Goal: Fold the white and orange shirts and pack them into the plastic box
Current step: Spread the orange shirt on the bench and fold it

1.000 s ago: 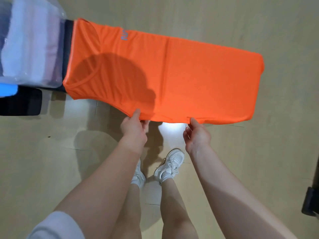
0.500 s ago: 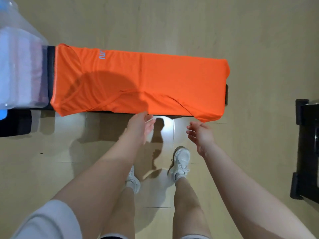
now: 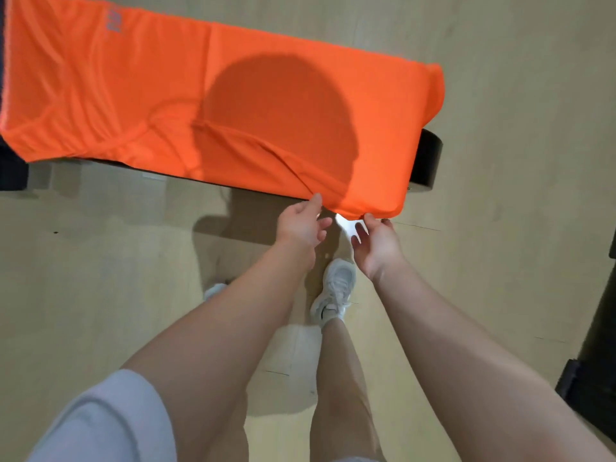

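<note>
Only print I can spot is a small pale logo on the orange shirt (image 3: 213,105), way too blurry to actually read.

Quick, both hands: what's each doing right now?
Left hand: pinching the orange shirt hem.
Right hand: fingers touching the hem; grip cannot be told.

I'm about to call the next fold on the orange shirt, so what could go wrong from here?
The orange shirt overhangs the black bench at its near edge, so a pull could drag it to the floor. The left hand and right hand only touch the hem, a weak grip. Existing wrinkles may get folded in.
</note>
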### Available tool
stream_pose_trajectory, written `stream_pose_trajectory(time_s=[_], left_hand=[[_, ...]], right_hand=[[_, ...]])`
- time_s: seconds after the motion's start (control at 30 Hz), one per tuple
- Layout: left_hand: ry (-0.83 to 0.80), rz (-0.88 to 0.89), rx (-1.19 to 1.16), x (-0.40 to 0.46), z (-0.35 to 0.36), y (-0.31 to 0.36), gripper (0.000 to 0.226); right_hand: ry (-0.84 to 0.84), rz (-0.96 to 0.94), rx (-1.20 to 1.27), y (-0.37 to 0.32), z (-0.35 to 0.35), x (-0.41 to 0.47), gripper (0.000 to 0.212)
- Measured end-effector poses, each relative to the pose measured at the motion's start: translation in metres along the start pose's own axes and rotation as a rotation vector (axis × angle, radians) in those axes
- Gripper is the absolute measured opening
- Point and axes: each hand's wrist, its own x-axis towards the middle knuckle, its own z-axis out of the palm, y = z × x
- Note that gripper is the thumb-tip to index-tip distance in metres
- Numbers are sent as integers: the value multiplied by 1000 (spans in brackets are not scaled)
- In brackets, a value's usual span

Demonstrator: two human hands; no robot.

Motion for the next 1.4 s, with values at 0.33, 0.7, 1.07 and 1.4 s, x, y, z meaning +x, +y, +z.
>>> stream_pose_trajectory(time_s=[0.33,0.7,1.07,1.4], left_hand=[[145,-47,11,-3,19,13,26],[31,318,278,-15,22,53,28],[48,886,1182,19,11,39,42],[54,1112,1434,17,19,28,31]], right_hand=[[24,166,3,-23,-19,-17,13],[97,-462,-413,-84,-5,-44,23],[123,-737,-1036,-80,-17,-6,7],[180,-645,-784,-61,-39,-9,15]])
